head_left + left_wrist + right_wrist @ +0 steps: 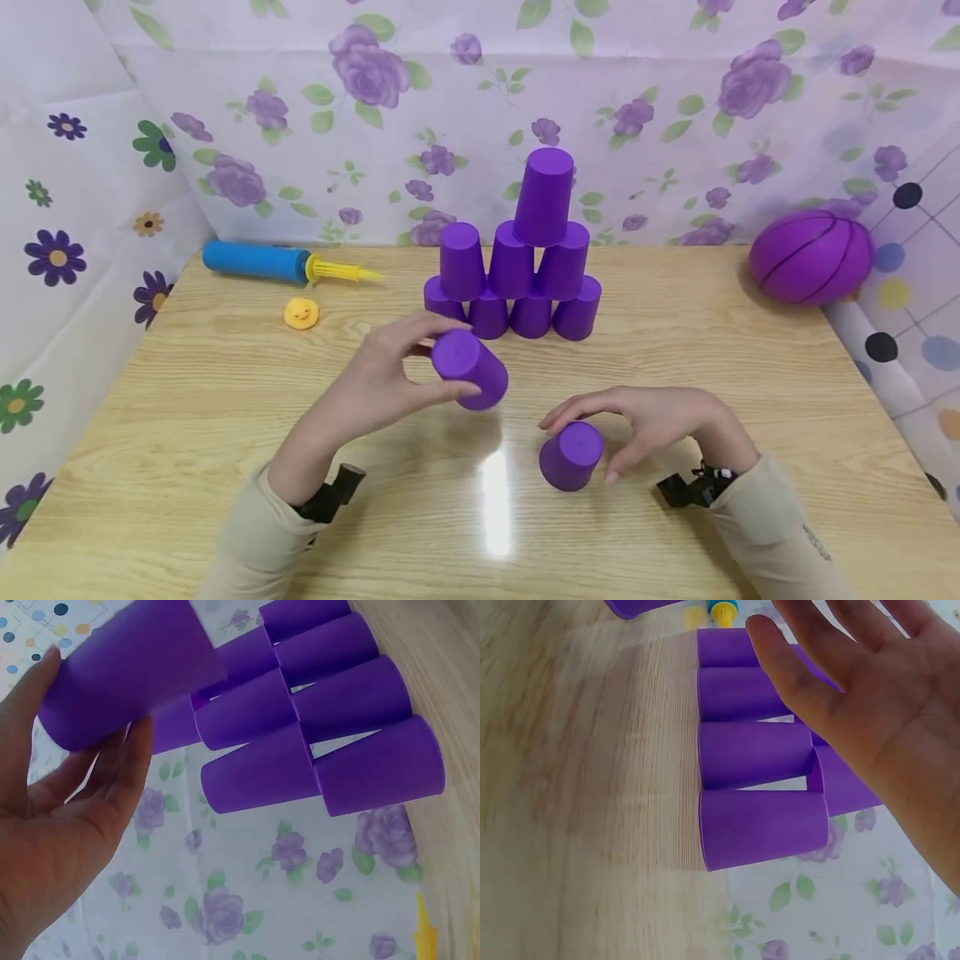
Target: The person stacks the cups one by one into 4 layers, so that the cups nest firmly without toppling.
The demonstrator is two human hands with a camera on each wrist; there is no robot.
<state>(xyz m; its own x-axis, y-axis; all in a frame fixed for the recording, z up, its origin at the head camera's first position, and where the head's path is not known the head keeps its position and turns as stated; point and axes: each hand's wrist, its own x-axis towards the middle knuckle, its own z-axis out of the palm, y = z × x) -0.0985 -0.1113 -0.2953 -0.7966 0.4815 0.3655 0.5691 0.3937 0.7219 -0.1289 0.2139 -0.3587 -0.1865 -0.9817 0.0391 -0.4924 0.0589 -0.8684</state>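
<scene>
My left hand [382,367] grips a tilted purple cup [483,375] between thumb and fingers, raised above the table in front of the stack. In the left wrist view the held cup [127,675] is up close. A second purple cup [570,458] stands upside down nearer the front. My right hand [648,421] hovers around it with fingers spread; the thumb is apart from the cup. The right wrist view shows that hand [885,697] with an empty palm. Behind is a stack of upside-down purple cups [512,262]: several at the bottom, three above, one on top toward the right.
A blue pump [255,261] with a yellow nozzle lies at the back left, near a small yellow duck [302,313]. A purple ball [812,257] rests at the back right. Flowered cloth [300,125] hangs behind the wooden table [187,467].
</scene>
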